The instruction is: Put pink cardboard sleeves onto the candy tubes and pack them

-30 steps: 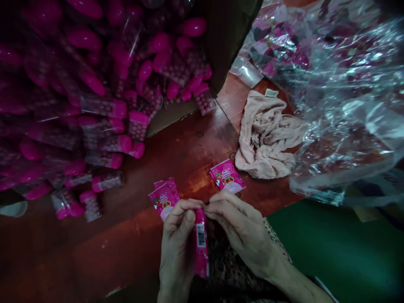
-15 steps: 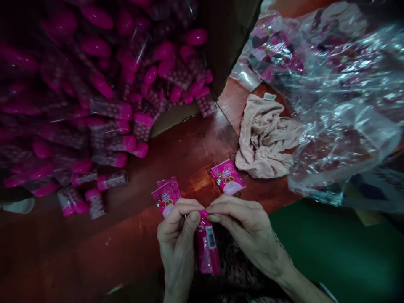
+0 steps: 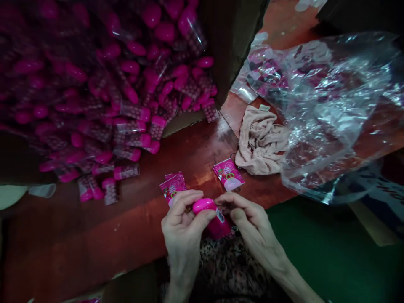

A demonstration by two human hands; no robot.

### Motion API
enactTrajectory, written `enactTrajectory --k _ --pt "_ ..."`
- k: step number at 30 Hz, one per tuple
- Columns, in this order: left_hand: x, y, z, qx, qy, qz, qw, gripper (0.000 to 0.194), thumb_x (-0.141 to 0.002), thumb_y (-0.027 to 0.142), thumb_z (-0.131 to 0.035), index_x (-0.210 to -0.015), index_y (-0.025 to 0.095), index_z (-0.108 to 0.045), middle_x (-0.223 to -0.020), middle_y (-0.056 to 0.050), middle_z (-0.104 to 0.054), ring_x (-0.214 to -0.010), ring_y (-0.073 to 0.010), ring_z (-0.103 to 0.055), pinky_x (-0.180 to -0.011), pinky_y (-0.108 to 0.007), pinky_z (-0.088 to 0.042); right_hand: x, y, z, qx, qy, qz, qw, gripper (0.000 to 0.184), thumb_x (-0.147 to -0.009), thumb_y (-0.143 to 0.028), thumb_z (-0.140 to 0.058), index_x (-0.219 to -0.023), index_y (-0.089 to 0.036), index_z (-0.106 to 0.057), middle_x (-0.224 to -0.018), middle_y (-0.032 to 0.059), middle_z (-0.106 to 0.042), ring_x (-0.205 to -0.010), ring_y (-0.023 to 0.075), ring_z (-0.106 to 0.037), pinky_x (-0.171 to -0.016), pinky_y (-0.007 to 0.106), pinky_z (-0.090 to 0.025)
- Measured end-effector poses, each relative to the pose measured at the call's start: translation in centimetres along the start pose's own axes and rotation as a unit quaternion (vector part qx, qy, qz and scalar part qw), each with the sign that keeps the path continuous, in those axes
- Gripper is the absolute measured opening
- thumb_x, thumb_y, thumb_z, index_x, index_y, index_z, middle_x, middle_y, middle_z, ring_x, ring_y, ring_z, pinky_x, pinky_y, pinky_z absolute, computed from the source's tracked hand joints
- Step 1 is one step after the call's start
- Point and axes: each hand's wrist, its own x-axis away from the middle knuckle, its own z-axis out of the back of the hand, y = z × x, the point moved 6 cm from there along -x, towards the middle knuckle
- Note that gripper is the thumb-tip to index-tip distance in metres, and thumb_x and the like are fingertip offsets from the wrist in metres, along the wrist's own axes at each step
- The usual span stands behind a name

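In front of my body, my left hand (image 3: 186, 221) grips a small container with a glossy pink cap (image 3: 204, 205), its thumb on the near side. A pink printed sleeve (image 3: 218, 227) with a barcode lies around the container's body below the cap. My right hand (image 3: 248, 219) is curled at the right edge of this sleeve, fingertips against it and the thumb bent. Part of its grip is hidden. Just beyond my left hand lie flat pink printed sleeves (image 3: 175, 183), partly covered by the fingers. Another flat printed sleeve (image 3: 229, 174) rests beyond my right hand.
Many clear containers (image 3: 135, 111) with pink caps and small balls spill from a cardboard box (image 3: 235, 46) onto the reddish table (image 3: 78, 235). A crumpled beige cloth (image 3: 261, 141) and a large clear plastic bag (image 3: 331, 118) with pink pieces lie at right.
The pink sleeve, pinched flat by both hands before, is now around a pink-capped container in my left hand. My right hand has shifted slightly and its thumb has moved back. The view has shifted.
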Motion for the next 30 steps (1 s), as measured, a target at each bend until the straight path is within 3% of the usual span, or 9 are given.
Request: enactTrajectory --k 2,5,10,14,18,23,30 --pt "0.2 0.2 0.3 0.002 0.020 -0.004 1.000 0.023 -0.058 0.014 -0.077 -0.079 0.021 -0.072 -0.087 -0.002 -0.062 -0.083 -0.0141 -0.059 -0.070 -0.021 -0.050 0.7 0.1 -0.9 0.014 -0.050 -0.023 0.998 0.009 -0.083 -0.024 -0.054 -0.084 -0.019 -0.062 -0.074 -0.0011 -0.063 -0.066 0.0120 -0.057 -0.060 0.019 -0.046" --pt "0.7 -0.1 0.5 0.049 0.012 0.016 0.999 0.025 -0.061 0.017 -0.076 -0.084 0.023 -0.071 -0.094 -0.003 -0.063 -0.083 -0.0146 -0.060 -0.072 -0.023 -0.050 1.7 0.3 -1.8 0.032 -0.064 -0.033 0.997 0.014 -0.085 -0.027 -0.055 -0.076 -0.018 -0.061 -0.066 -0.0035 -0.056 -0.060 0.0097 -0.049 -0.058 0.018 -0.041" --pt "1.6 -0.6 0.6 0.128 -0.034 0.076 0.988 0.019 -0.067 0.021 -0.071 -0.086 0.020 -0.071 -0.093 -0.006 -0.066 -0.086 -0.0161 -0.062 -0.076 -0.025 -0.050 2.7 0.8 -2.7 -0.134 -0.092 -0.093 0.982 0.021 -0.089 -0.035 -0.048 -0.092 -0.019 -0.062 -0.066 -0.0035 -0.052 -0.059 0.0090 -0.048 -0.057 0.018 -0.044" --pt "2.5 -0.8 0.6 0.153 -0.054 0.108 0.981 0.014 -0.064 0.020 -0.074 -0.078 0.020 -0.073 -0.079 -0.003 -0.065 -0.069 -0.0119 -0.061 -0.061 -0.019 -0.050 3.2 0.7 -3.1 -0.212 -0.097 -0.118 0.965 0.024 -0.088 -0.037 -0.050 -0.098 -0.019 -0.063 -0.067 -0.0028 -0.054 -0.058 0.0089 -0.051 -0.056 0.020 -0.049" --pt "3.4 -0.9 0.6 0.156 -0.051 0.132 0.978 0.012 -0.067 0.022 -0.072 -0.078 0.020 -0.074 -0.075 -0.001 -0.061 -0.052 -0.0074 -0.053 -0.036 -0.015 -0.039 4.0 1.0 -3.8 -0.229 -0.095 -0.126 0.961 0.027 -0.087 -0.039 -0.051 -0.097 -0.018 -0.064 -0.064 -0.0029 -0.054 -0.055 0.0088 -0.051 -0.056 0.020 -0.050" --pt "4.2 -0.8 1.1 0.135 -0.017 0.102 0.985 0.011 -0.069 0.023 -0.069 -0.080 0.021 -0.074 -0.074 0.000 -0.060 -0.047 -0.0075 -0.048 -0.029 -0.016 -0.033 4.5 1.1 -4.3 -0.222 -0.097 -0.129 0.961 0.029 -0.087 -0.041 -0.050 -0.096 -0.016 -0.063 -0.063 -0.0021 -0.057 -0.057 0.0103 -0.054 -0.056 0.021 -0.051" --pt "4.1 -0.8 1.9 0.124 0.052 0.067 0.989 0.008 -0.068 0.025 -0.071 -0.073 0.020 -0.074 -0.077 -0.003 -0.066 -0.063 -0.0129 -0.059 -0.047 -0.018 -0.046 4.5 1.0 -4.6 -0.100 -0.056 -0.065 0.991 0.027 -0.088 -0.038 -0.049 -0.094 -0.016 -0.063 -0.066 -0.0012 -0.058 -0.058 0.0110 -0.054 -0.055 0.019 -0.050"
